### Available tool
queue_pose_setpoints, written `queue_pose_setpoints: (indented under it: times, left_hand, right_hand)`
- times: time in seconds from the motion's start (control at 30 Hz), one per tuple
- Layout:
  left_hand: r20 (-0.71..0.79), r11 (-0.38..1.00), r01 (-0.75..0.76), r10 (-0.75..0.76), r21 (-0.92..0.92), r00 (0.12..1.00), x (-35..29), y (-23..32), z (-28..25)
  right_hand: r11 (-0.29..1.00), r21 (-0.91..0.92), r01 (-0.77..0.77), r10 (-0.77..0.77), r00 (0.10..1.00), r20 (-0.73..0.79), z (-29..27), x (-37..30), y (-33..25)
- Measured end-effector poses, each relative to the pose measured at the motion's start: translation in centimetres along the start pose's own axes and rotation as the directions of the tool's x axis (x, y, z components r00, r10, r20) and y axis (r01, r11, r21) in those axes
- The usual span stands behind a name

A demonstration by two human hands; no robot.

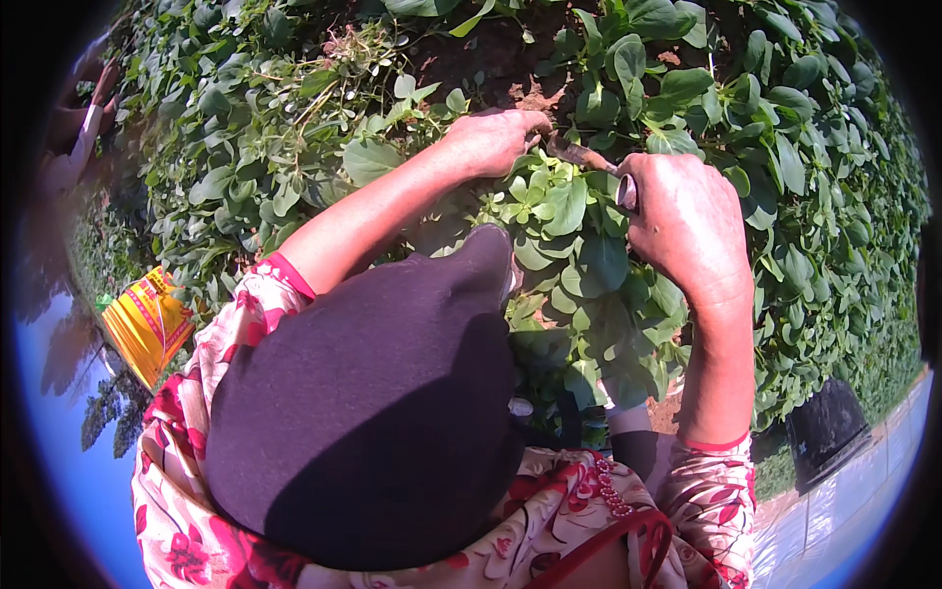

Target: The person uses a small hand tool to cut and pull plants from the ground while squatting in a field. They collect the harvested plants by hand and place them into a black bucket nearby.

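Observation:
My right hand [692, 221] is closed round the handle of a small hand digging tool [591, 157], with a metal collar showing at the fist. Its narrow, soil-stained metal end points left, toward my left hand [491, 142]. That hand is low among the plants beside bare reddish soil [530, 96], its fingers curled in and its fingertips close to the metal end. Whatever those fingers hold, if anything, is hidden. Leafy green plants [567, 201] stand just below the tool, between my two arms.
Pulled-looking stems [343, 64] lie in a tangle at upper left. A yellow and red bag [149, 324] stands at the left, and a black container [827, 432] at lower right. My dark-clad knee [373, 393] fills the lower middle. Another person [83, 137] is blurred at far left.

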State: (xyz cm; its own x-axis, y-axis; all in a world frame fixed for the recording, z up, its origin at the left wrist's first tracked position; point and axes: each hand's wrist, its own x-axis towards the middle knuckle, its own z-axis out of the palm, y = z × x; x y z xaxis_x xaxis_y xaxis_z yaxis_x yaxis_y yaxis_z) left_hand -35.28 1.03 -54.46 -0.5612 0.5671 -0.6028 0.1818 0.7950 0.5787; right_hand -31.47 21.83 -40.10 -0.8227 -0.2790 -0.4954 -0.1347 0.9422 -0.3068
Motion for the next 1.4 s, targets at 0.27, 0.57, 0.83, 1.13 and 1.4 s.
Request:
queue_pose_setpoints:
  times: [0.27,0.57,0.83,1.13,1.4]
  left_hand:
    - [0.290,0.997,0.045,-0.063,0.068,0.955,0.0,1.7,-2.2]
    - [0.146,0.927,0.366,-0.352,-0.080,0.924,0.4,2.0,-3.0]
    - [-0.145,0.940,0.337,-0.342,-0.058,0.928,0.5,0.0,-0.2]
    - [-0.123,0.928,0.368,-0.358,0.064,0.925,0.4,0.1,0.0]
    - [-0.055,0.910,0.314,-0.340,-0.272,0.939,0.6,-2.4,0.4]
  right_hand:
    - [0.997,0.040,-0.068,0.069,0.997,-0.028,0.7,-0.9,0.8]
    - [0.996,0.049,-0.072,0.074,0.996,-0.043,0.9,-0.8,0.6]
    - [0.998,0.052,-0.034,0.038,0.995,-0.089,3.3,-0.4,2.1]
    - [0.986,0.031,0.162,-0.156,0.978,-0.139,3.1,0.5,4.8]
    - [0.991,0.097,0.091,-0.072,0.981,-0.178,7.6,3.0,1.8]
